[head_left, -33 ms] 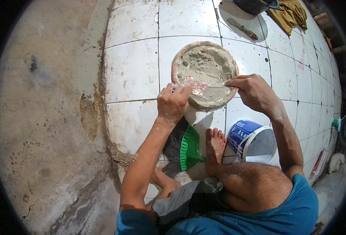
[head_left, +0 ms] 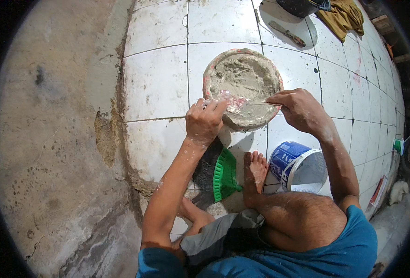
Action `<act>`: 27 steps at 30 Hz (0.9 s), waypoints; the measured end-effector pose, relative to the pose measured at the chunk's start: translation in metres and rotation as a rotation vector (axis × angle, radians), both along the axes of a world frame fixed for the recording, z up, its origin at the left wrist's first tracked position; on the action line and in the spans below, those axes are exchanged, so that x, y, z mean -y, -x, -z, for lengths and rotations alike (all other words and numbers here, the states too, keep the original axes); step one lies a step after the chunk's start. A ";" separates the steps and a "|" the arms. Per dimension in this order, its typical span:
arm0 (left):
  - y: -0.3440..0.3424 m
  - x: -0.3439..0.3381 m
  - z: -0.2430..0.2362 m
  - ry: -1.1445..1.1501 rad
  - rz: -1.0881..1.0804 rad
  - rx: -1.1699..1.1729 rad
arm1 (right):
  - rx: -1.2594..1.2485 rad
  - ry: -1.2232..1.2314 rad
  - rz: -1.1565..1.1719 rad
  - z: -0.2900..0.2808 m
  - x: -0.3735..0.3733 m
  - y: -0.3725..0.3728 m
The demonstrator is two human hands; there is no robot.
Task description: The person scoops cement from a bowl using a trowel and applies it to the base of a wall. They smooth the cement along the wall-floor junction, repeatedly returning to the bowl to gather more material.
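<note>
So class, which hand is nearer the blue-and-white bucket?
Right. The right hand is beyond the blue-and-white bucket; the left hand is farther away, beyond and to its left.

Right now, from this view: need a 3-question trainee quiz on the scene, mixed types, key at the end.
1. Multiple choice: what does the left hand grip?
A. A brown cloth
B. Crumpled clear plastic with red marks
C. A black bucket

2. True or false: the right hand pinches a thin tool at the tub of grey mortar.

3. Fill in the colour: a ____ plastic broom head lies between the left forearm and the right foot.

Key: 1. B; 2. True; 3. green
</note>
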State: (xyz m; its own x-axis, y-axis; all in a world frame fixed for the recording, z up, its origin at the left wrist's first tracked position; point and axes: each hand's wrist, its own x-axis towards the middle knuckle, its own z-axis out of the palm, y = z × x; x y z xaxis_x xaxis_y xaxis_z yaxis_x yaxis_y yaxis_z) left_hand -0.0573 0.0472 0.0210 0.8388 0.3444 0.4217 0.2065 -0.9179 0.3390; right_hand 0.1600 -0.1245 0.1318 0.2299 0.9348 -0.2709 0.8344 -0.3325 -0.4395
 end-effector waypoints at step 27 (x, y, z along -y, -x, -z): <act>-0.008 0.022 0.057 1.480 -0.652 -0.049 | 0.135 0.192 0.166 0.126 -0.057 -0.016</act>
State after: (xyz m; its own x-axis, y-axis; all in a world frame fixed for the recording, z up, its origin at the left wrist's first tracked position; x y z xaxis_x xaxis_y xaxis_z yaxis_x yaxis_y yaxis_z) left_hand -0.0491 0.0255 -0.0364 0.3966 0.6884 -0.6073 0.4467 0.4333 0.7828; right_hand 0.1758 -0.0678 0.0060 0.4220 0.8157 -0.3957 0.8082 -0.5363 -0.2435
